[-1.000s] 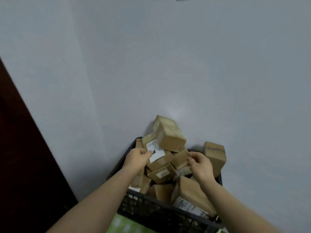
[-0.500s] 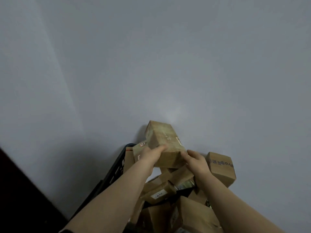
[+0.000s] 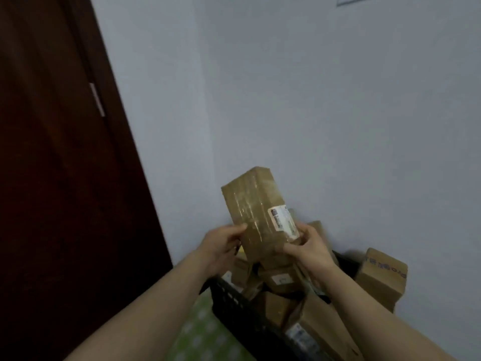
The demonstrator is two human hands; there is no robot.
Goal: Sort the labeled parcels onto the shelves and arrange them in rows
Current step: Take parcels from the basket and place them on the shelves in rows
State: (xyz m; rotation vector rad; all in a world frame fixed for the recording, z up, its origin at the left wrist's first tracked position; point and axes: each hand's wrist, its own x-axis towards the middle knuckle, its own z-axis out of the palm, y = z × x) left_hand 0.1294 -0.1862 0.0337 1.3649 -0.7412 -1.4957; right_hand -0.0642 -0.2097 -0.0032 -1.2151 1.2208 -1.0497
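Left hand [image 3: 223,246] grips the left edge of the tall brown cardboard parcel [image 3: 256,212], thumb across its taped face; right hand [image 3: 307,250] clamps the lower right corner beside the white label [image 3: 285,222]. Parcel held upright above the black plastic crate [image 3: 234,306] of brown boxes [image 3: 279,278], label toward the camera, probably for reading before shelving. No shelves in view.
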